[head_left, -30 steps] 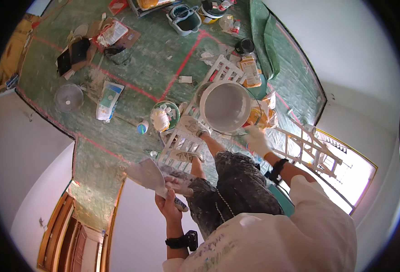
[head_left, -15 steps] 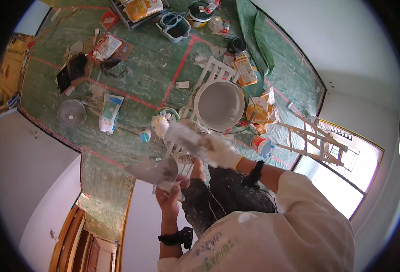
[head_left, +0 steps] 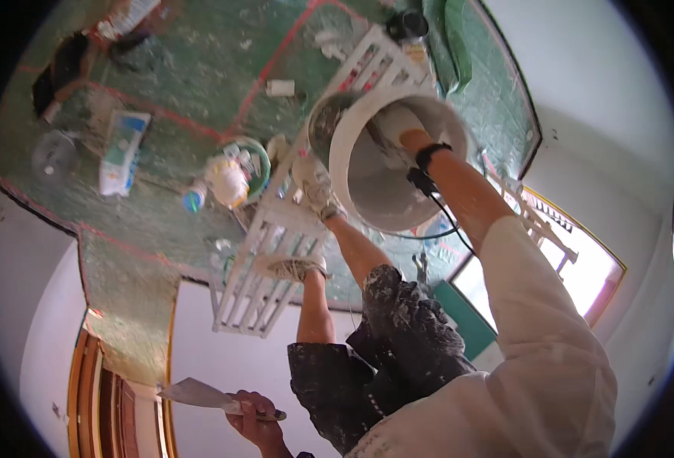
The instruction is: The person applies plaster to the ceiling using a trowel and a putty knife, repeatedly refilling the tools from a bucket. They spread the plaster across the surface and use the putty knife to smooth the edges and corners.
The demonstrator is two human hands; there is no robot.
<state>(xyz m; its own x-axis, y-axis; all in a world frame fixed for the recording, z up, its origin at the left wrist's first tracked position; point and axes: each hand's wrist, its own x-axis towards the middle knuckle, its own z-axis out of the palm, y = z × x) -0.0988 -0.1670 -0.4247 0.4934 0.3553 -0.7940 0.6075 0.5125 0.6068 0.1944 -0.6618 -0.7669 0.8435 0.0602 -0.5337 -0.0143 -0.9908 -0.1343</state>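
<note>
My right hand (head_left: pixel 399 130), in a whitish glove, reaches down inside a large pale bucket (head_left: pixel 341 164). Its fingers are closed on a broad putty knife (head_left: pixel 383 143), a greyish blade partly blurred and hidden by the hand. Greyish-white residue coats the bucket's inner wall. Low on the left, my bare left hand (head_left: pixel 256 418) grips the handle of a second tool, a trowel (head_left: pixel 197 392) with a tapering blade pointing left. That hand is well away from the bucket. Both my feet rest on a white slatted bench (head_left: pixel 264 229), close by the bucket.
Left of the bench stands a green pail (head_left: pixel 260 172) with a whitish bag in it, beside a small bottle (head_left: pixel 194 197). A white-and-blue sack (head_left: pixel 125 153) lies on the green floor sheet. A wooden frame (head_left: pixel 551 229) stands by the bright opening at right.
My right hand has moved from in front of me down into the bucket with the putty knife. My left hand has dropped lower and left with the trowel. The view has shifted.
</note>
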